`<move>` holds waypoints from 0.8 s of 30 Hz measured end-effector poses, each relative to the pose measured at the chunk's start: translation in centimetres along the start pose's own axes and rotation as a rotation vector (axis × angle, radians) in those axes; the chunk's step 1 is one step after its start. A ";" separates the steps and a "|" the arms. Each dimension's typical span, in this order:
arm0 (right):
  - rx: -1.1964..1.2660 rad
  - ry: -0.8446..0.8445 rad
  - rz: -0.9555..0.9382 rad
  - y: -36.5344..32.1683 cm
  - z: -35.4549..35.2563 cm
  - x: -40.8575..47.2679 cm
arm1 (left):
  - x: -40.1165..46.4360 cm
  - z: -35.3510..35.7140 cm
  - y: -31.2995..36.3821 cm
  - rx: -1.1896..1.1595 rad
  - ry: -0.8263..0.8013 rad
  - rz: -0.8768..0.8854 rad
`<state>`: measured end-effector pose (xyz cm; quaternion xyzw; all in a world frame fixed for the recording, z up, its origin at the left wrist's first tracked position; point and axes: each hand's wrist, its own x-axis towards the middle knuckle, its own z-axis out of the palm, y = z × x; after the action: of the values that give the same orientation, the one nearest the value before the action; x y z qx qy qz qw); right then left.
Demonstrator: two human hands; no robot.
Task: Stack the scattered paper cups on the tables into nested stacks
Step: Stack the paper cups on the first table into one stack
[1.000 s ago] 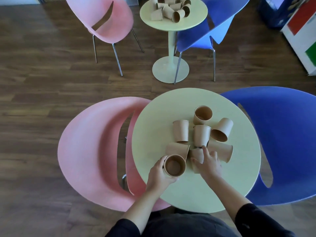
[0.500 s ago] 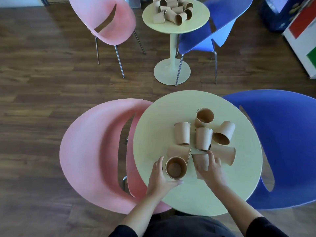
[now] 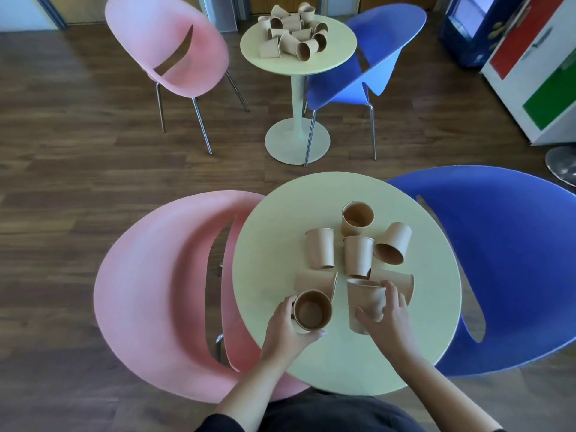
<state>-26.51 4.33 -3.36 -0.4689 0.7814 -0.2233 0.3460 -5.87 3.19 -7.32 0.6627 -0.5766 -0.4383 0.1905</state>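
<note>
Several brown paper cups lie scattered on the near round yellow table (image 3: 280, 232). My left hand (image 3: 288, 327) grips an upright cup (image 3: 311, 310) with its mouth facing up. My right hand (image 3: 388, 318) is closed around an upside-down cup (image 3: 363, 296), slightly lifted and tilted. Beyond them, one cup (image 3: 357, 218) stands upright, two cups (image 3: 320, 252) (image 3: 358, 255) stand upside down, and others (image 3: 392, 247) (image 3: 314, 280) (image 3: 402, 282) lie on their sides. A second heap of cups (image 3: 293, 32) covers the far table (image 3: 330, 57).
A pink chair (image 3: 149, 294) sits left of the near table and a blue chair (image 3: 505, 263) right of it. Another pink chair (image 3: 168, 48) and blue chair (image 3: 374, 57) flank the far table. A white cabinet (image 3: 536, 70) stands at the right on wooden floor.
My right hand has closed around the upside-down cup and raised it a little off the table. My left hand keeps its hold on the upright cup. The view has tilted up.
</note>
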 end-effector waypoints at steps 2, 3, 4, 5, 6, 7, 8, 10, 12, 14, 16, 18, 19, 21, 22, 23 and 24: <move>0.046 0.024 -0.053 -0.8 -0.2 -0.5 | 0.0 0.0 -0.1 -0.012 0.003 0.004; 0.075 0.030 -0.074 -1.2 -0.2 -0.7 | 0.0 -0.1 -0.1 -0.020 -0.001 0.005; 0.106 0.034 -0.091 -1.6 -0.2 -1.0 | 0.0 -0.1 -0.1 -0.026 -0.004 0.006; 0.130 0.036 -0.107 -2.1 -0.2 -1.2 | 0.0 -0.1 -0.1 -0.031 -0.005 0.005; 0.150 0.039 -0.128 -2.6 -0.2 -1.4 | -0.1 -0.1 -0.1 -0.036 -0.004 0.007; 0.165 0.042 -0.159 -3.2 -0.2 -1.6 | -0.2 -0.2 -0.1 -0.044 0.000 0.013; 0.174 0.043 -0.194 -3.7 -0.2 -1.8 | -0.2 -0.1 -0.1 -0.047 0.005 0.017; 0.157 0.019 -0.263 -4.6 -0.1 -2.0 | -0.3 -0.1 -0.1 -0.053 0.013 0.027; 0.136 -0.016 -0.330 -5.2 0.3 -2.0 | -0.5 -0.1 0.0 -0.059 0.018 0.029; 0.127 -0.069 -0.374 -5.5 0.8 -1.9 | -0.5 -0.1 0.0 -0.061 0.020 0.025; 0.113 -0.130 -0.396 -5.6 1.3 -1.8 | -0.5 -0.1 0.0 -0.066 0.019 0.013; 0.088 -0.173 -0.419 -5.6 1.8 -1.8 | -0.4 -0.1 0.1 -0.064 0.019 0.000; 0.067 -0.192 -0.428 -5.5 2.1 -1.7 | -0.4 -0.1 0.1 -0.061 0.018 -0.004; 0.009 -0.237 -0.426 -5.2 2.4 -1.7 | -0.4 0.0 0.3 -0.072 0.014 -0.012; -0.023 -0.263 -0.418 -5.0 2.6 -1.7 | -0.4 0.0 0.3 -0.077 0.012 -0.017; -0.055 -0.285 -0.414 -4.6 2.8 -1.7 | -0.4 0.0 0.3 -0.079 0.013 -0.022; -0.084 -0.301 -0.413 -4.2 3.0 -1.6 | -0.3 0.0 0.3 -0.079 0.015 -0.024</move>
<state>-21.28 3.70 -2.01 -0.6606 0.6172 -0.1842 0.3856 -6.06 3.39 -6.94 0.6648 -0.5492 -0.4583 0.2155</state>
